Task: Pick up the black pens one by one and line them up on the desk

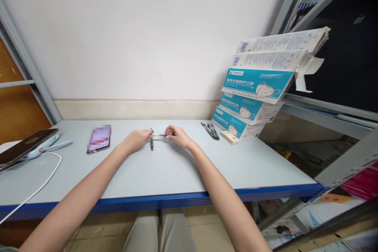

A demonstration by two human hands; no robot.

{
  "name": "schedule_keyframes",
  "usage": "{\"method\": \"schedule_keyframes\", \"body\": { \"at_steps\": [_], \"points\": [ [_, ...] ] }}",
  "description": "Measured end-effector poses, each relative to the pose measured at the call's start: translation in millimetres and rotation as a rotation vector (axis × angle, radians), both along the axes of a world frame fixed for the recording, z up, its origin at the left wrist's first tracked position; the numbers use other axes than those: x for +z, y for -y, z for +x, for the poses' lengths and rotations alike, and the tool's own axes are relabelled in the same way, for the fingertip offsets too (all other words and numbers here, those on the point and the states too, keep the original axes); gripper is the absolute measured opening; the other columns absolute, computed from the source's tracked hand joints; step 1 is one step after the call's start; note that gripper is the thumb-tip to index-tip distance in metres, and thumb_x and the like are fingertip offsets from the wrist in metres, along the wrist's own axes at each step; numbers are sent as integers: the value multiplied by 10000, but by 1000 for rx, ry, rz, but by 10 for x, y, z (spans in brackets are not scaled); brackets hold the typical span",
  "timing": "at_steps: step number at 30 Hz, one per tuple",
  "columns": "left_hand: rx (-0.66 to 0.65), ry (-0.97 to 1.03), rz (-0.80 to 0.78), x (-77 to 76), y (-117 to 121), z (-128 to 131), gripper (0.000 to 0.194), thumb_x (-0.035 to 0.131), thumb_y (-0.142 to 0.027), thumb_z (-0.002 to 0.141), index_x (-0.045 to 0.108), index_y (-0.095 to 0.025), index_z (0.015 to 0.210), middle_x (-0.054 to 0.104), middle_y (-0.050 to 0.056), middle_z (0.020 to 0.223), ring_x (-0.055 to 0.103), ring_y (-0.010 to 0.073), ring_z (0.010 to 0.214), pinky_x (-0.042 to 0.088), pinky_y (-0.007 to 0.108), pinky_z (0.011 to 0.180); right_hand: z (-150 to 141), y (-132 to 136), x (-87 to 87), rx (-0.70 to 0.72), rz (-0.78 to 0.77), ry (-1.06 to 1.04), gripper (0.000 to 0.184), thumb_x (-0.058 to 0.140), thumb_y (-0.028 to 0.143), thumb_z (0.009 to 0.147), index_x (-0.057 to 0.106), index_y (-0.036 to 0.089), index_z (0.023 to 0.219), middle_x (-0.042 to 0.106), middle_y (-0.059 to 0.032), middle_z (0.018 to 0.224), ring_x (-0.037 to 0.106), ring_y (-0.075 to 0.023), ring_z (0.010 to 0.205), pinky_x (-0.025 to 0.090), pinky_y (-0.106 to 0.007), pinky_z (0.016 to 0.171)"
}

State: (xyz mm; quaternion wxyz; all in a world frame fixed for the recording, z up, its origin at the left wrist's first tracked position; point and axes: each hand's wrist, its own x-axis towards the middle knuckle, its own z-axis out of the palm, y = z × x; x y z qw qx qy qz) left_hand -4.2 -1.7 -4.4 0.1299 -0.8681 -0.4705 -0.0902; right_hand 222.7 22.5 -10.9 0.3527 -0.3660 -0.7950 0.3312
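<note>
Boxes (258,82) read "防护口罩" — left hand (141,139) and right hand (178,136) pinch a pen part (158,134).

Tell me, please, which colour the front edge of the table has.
Blue; the front edge shows best in the head view.

Pen piece (151,145) blk, tabletop (177,173) lt gray w/ blue edge (265,193), boxes (255,83) teal & wht.

pen part (158,134) between both hands (178,136)
</note>
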Motion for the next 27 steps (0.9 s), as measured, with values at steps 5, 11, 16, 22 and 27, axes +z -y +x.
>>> {"method": "schedule_keyframes", "body": {
  "at_steps": [5, 11, 16, 22, 27],
  "points": [
    [-39, -15, 10, -38, -6, 32, 354, 221, -389, 928, 507, -185, 888, 645, 55, 804, 604, 158, 643, 377, 249, 561, 2, 3, 8, 78, -89, -74, 101, 593, 143, 678, 539, 151, 763, 645, -18, 703, 527, -95, 572, 416, -232, 599],
    [-5, -11, 35, 25, 12, 23, 328, 246, -383, 929, 508, -188, 897, 653, 47, 842, 612, 158, 675, 351, 241, 551, 31, -5, 28, 35, 3, -1, 277, 612, 243, 708, 546, 166, 966, 647, -56, 911, 545, -112, 688, 432, -269, 695],
    [64, 5, 60, 131, 67, 5, 342, 256, -404, 925, 516, -186, 890, 654, 46, 794, 614, 174, 680, 327, 248, 541, 82, 31, 134, -98, 221, 110, 205, 637, 219, 692, 615, 183, 892, 643, -31, 905, 542, -134, 768, 395, -262, 736],
    [41, -18, 54, 123, 61, 4, 331, 257, -396, 927, 511, -185, 899, 653, 39, 808, 612, 168, 676, 326, 246, 541, 85, 100, 191, -165, 150, 273, 303, 414, 309, 865, 659, 183, 740, 638, -17, 676, 522, -119, 593, 362, -248, 648],
    [57, -5, 68, 106, 37, -24, 341, 255, -402, 925, 516, -184, 909, 654, 51, 816, 609, 166, 689, 349, 238, 561, 96, 58, 143, -146, 280, 145, 304, 635, 322, 709, 597, 201, 986, 630, -26, 966, 548, -125, 741, 390, -241, 700]
  ]
}}
